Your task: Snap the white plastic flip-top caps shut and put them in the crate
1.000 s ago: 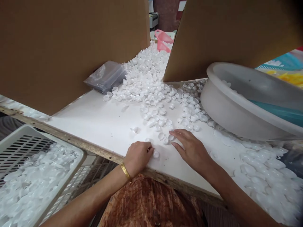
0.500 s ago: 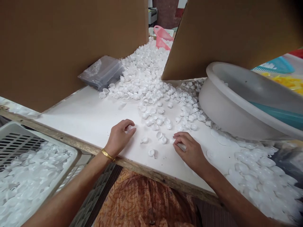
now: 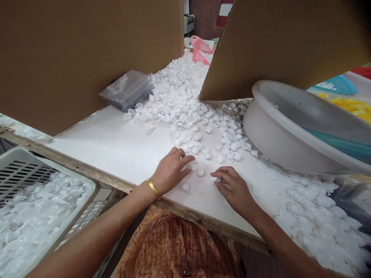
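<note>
My left hand [image 3: 173,170], wearing a gold bangle, reaches over the white table [image 3: 116,139] with thumb and fingers apart. Its fingertips are right beside a small white toy cup [image 3: 193,166], which looks blurred. Another small cup [image 3: 200,172] stands just to the right, and a third cup [image 3: 186,187] lies nearer the table edge. My right hand [image 3: 233,189] pinches a small white cup [image 3: 216,179] between thumb and fingers, slightly above the table. Ahead of both hands spreads a large heap of such cups [image 3: 179,92].
A large grey basin [image 3: 269,135] stands at right, with flat white pieces [image 3: 315,208] in front. Cardboard panels [image 3: 87,46] rise behind. A plastic-wrapped packet [image 3: 127,88] lies by the heap. A crate [image 3: 87,197] of white pieces is at lower left; a pink scoop [image 3: 199,50] is far back.
My left hand has moved right, from the bare table to the loose cups. My right hand has stayed about where it was, and a white cup now shows clearly in its fingers.
</note>
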